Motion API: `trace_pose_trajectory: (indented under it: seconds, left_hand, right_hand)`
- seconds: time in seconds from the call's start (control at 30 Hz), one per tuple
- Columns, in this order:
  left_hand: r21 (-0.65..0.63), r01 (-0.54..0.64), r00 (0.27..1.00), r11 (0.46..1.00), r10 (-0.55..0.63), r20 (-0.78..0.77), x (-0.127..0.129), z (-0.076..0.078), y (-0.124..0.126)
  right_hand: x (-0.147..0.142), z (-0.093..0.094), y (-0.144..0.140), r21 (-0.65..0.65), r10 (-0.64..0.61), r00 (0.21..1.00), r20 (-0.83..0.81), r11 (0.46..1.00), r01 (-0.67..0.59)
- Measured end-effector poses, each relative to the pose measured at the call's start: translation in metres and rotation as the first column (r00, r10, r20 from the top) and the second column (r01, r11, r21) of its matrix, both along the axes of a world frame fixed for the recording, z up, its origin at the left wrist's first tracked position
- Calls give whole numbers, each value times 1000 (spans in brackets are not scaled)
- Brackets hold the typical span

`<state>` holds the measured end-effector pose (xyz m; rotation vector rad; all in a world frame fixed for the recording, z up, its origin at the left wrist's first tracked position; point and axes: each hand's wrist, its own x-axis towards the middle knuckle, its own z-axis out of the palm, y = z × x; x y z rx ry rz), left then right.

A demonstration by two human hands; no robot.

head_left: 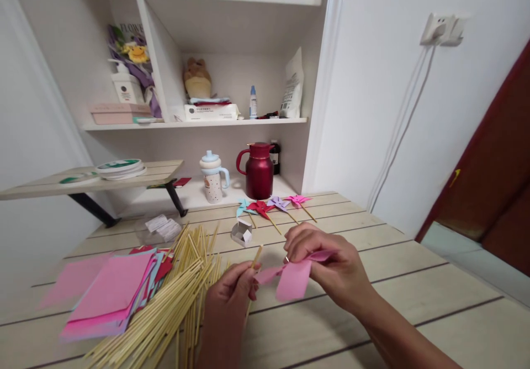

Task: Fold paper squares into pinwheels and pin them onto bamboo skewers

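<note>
My left hand (232,290) grips a thin wooden stick (256,257) that points up and to the right. My right hand (327,264) pinches a folded pink paper pinwheel (292,278) at the stick's top end. Both hands hover low over the pale wooden table (414,280), near its middle. Several finished paper pinwheels (271,205) in blue, red, purple and pink lie in a row at the table's far side.
A heap of wooden sticks (178,297) and a stack of coloured paper sheets (111,291) lie at the left. A small white box (242,232) sits behind the hands. A red jug (259,170) and a cup (212,177) stand below the shelves.
</note>
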<state>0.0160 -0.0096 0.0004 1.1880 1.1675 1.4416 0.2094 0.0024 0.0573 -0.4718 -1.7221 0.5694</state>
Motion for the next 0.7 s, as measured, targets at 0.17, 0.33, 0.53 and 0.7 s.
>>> trace_pose_trajectory:
  seconds: [0.17, 0.33, 0.53, 0.7]
  left_hand:
    - [52, -33, 999, 998, 34, -12, -3, 3, -6]
    - [194, -112, 994, 975, 111, 14, 4, 14, -17]
    - [248, -125, 983, 961, 153, -97, 0, 19, -20]
    - [279, -48, 976, 959, 104, -192, -9, 17, -18]
  right_hand:
    - [-5, -1, -1, 87, 15, 998, 67, 996, -20]
    - [-6, -4, -1, 121, -18, 997, 77, 993, 9]
    - [-10, -4, -4, 183, 10, 997, 75, 983, -24]
    - [-13, -3, -6, 194, 11, 996, 86, 981, -28]
